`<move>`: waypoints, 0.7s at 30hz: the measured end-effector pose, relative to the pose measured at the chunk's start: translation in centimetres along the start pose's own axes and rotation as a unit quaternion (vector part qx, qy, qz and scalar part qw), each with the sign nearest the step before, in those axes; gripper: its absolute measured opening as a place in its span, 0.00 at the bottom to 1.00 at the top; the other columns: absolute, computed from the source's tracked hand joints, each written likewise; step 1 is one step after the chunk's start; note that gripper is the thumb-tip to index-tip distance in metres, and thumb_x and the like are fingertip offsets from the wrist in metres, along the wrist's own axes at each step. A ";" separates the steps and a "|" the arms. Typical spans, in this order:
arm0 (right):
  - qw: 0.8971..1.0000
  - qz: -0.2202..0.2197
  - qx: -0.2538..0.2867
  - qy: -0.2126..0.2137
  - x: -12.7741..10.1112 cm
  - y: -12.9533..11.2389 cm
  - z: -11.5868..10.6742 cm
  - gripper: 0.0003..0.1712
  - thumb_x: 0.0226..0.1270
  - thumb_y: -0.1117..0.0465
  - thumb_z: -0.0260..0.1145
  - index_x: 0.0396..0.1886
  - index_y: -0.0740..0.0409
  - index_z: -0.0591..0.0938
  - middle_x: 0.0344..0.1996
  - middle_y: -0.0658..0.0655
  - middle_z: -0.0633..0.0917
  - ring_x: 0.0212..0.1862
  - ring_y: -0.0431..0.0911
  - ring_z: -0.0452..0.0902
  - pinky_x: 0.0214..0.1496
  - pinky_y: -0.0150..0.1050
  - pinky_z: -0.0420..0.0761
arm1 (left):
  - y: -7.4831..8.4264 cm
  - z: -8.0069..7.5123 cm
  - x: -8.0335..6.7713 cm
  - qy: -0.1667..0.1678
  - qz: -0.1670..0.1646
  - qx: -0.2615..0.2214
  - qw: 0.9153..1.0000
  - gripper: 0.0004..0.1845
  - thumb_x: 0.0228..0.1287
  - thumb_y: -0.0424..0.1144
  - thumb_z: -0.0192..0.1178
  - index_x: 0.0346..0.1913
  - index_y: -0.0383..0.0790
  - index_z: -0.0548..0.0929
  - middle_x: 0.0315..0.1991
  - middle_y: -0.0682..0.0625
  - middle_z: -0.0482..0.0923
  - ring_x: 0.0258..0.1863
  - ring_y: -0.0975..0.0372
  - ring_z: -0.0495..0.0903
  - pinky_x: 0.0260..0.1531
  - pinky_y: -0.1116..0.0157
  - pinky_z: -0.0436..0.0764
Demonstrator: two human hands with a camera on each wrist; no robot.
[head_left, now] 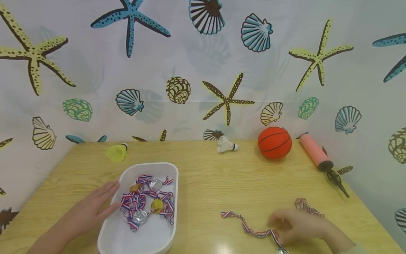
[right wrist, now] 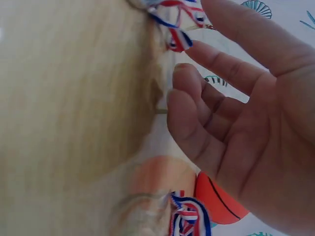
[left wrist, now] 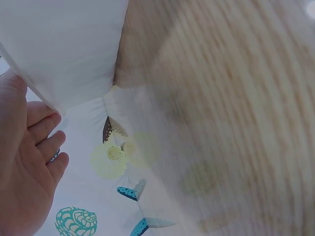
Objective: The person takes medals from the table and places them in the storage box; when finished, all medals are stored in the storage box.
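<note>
My left hand (head_left: 92, 208) rests against the left side of a white plastic tray (head_left: 176, 211), fingers fairly straight along its outer wall (left wrist: 64, 54). Inside the tray lie several medals, silver and gold ones such as the gold medal (head_left: 157, 206), on tangled red, white and blue ribbons. On the right, my right hand (head_left: 295, 225), blurred, hovers low over the table with fingers loosely bent. Its index fingertip is close to the ribbon (right wrist: 179, 39) of a silver medal (head_left: 281, 251); no grip on it shows. Another striped ribbon (head_left: 304, 204) lies just beyond this hand.
Along the back of the wooden table (head_left: 203, 176) are a yellow shuttlecock (head_left: 117, 152), a white shuttlecock (head_left: 226, 145) and a small orange-red basketball (head_left: 274, 143). A pink hand pump (head_left: 315, 151) with a black nozzle lies at the right edge. A shell-patterned cloth (head_left: 177, 120) hangs behind.
</note>
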State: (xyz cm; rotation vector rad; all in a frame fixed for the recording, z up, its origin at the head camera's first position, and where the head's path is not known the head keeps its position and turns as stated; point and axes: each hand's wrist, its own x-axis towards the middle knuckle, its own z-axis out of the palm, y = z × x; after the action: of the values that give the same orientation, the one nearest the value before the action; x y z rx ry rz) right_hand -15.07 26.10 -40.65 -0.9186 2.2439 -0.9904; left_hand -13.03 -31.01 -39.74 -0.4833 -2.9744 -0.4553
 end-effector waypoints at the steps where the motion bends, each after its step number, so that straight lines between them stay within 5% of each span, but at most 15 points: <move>1: 1.000 0.001 -0.006 0.002 -0.1 0.1 0.1 0.19 0.52 0.57 0.71 0.44 0.53 0.78 0.35 0.46 0.79 0.36 0.38 0.73 0.36 0.33 0.76 | 0.0 0.0 0.0 0.000 0.000 0.000 1.000 0.34 0.65 0.52 0.54 0.64 0.29 0.65 0.64 0.32 0.60 0.61 0.38 0.59 0.55 0.40 0.61; 14: 0.996 0.044 -0.069 0.023 0.3 0.4 0.8 0.12 0.52 0.49 0.70 0.24 0.47 0.75 0.18 0.39 0.72 0.22 0.32 0.65 0.21 0.28 0.68 | 0.0 -0.2 0.0 -0.004 -0.002 -0.002 1.000 0.35 0.65 0.53 0.54 0.64 0.28 0.65 0.64 0.32 0.59 0.61 0.38 0.58 0.56 0.40 0.60; 21: 1.000 0.018 -0.023 0.012 0.0 1.2 0.4 0.11 0.62 0.53 0.63 0.23 0.50 0.75 0.18 0.39 0.73 0.21 0.31 0.66 0.21 0.28 0.70 | -0.1 -0.1 0.0 -0.006 -0.004 -0.010 1.000 0.35 0.64 0.53 0.54 0.65 0.29 0.64 0.64 0.33 0.59 0.62 0.38 0.57 0.55 0.40 0.60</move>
State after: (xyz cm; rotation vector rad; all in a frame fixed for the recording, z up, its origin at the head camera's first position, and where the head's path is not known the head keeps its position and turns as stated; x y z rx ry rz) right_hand -15.22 26.55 -41.84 -0.8868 2.3038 -0.9435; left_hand -13.04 -31.13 -39.67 -0.4794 -2.9872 -0.4857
